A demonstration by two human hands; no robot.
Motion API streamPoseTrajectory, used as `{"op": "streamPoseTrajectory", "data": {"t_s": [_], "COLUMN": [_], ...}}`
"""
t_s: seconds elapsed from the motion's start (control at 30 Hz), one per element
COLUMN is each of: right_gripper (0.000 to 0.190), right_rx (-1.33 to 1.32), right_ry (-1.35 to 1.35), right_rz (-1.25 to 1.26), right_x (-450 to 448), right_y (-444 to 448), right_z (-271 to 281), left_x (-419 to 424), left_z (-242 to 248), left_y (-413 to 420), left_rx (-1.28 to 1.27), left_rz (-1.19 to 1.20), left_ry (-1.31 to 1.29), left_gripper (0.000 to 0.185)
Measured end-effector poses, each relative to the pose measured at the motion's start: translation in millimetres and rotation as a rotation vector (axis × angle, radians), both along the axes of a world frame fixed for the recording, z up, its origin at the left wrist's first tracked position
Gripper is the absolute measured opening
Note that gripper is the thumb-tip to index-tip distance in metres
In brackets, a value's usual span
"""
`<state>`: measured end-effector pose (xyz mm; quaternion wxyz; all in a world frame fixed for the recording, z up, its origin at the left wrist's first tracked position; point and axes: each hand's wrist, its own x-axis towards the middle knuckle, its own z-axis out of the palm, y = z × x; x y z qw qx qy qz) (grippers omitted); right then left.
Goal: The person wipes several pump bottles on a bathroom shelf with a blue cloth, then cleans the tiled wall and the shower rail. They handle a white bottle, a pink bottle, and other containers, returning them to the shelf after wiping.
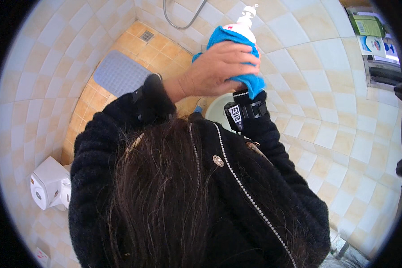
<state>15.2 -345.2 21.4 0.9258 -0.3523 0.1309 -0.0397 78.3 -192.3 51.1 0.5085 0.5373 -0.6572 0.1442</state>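
A white pump bottle is held up, slightly tilted, with its pump head uppermost. Around its body lies a bright blue cloth, covering most of the bottle. My left hand grips the cloth and presses it against the bottle, fingers spread across the front; the fingers are a little blurred. Behind the cloth, my right hand is almost wholly hidden; only a sliver shows beside the bottle. The right sleeve, with a black strapped device at the wrist, reaches up to the bottle's underside.
Below my hands stands a pale round basin, partly hidden by my arm. A grey bath mat and a floor drain are at left. A shower hose hangs ahead. Bottles stand on a shelf at right. A white dispenser is lower left.
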Motion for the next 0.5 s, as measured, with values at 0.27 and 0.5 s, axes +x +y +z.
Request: {"op": "streamPoseTrajectory", "data": {"t_s": [0.27,0.5], "right_gripper": [0.074,0.069], "right_rx": [-0.219,-0.365], "right_ry": [-0.066,0.024], "right_rz": [-0.047,0.005], "right_x": [-7,-5], "right_y": [22,27], "right_z": [16,22], "left_x": [50,41], "left_z": [-31,-37], "left_y": [-6,7], "left_rx": [-0.012,-0.015], "left_rz": [-0.014,-0.052], "left_ry": [1.128,1.336], "left_gripper": [0.043,0.043]}}
